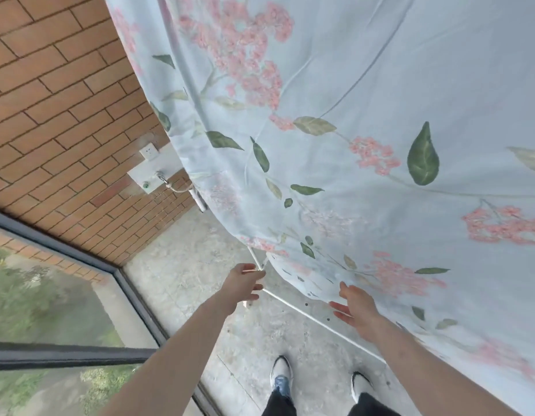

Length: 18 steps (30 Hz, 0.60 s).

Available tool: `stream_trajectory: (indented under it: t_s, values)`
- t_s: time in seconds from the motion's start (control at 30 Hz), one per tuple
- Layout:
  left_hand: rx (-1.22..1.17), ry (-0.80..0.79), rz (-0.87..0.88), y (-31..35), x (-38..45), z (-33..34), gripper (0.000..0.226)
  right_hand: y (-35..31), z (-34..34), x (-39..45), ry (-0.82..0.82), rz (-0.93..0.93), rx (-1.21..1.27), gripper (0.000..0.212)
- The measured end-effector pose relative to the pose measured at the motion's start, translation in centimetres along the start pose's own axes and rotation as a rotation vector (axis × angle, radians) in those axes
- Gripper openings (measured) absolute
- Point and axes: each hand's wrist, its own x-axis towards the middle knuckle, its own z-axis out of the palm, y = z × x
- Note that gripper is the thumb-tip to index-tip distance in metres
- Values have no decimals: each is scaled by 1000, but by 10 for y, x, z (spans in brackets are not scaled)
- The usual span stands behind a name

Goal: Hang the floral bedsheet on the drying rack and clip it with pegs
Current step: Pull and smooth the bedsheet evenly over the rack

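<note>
The pale blue floral bedsheet (365, 121), printed with pink blossoms and green leaves, hangs draped over the white drying rack and fills the upper right of the view. A thin white rack bar (302, 313) runs below the sheet's lower edge. My left hand (245, 285) reaches toward the rack's corner rod, fingers curled loosely beside it, holding nothing I can see. My right hand (354, 307) is spread with fingers apart, touching the sheet's bottom hem from beneath. No pegs are in view.
A brick wall (59, 115) with a white socket (149, 151) and a tap plate (153, 180) stands to the left. A dark window frame (134, 298) edges the concrete floor (200, 259). My feet in white shoes (280, 375) stand below.
</note>
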Motion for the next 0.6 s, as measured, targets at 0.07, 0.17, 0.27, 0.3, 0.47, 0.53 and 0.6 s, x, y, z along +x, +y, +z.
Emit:
stream_trajectory:
  t_s: [0.07,0.17,0.27,0.3,0.47,0.53,0.6]
  values:
    - [-8,-12,-2,14,26,-13,54,-4,13,8,52,15,88,59]
    - [-43,-38,-32,25,67,-17,64,3,23,22,111,34,233,58]
    - [-72,-90,-84,25,99,-12,60,22,25,35,162,67,334,52]
    - [-81,-125,-97,26,107,-9,51,26,25,40,177,74,367,50]
    - [-162,-256,-206,20,142,6,25,32,28,70,192,89,534,39]
    - [-209,-241,-201,15,158,8,25,32,31,81,192,65,630,39]
    - [-293,-185,-177,9,175,9,36,34,33,90,206,43,712,33]
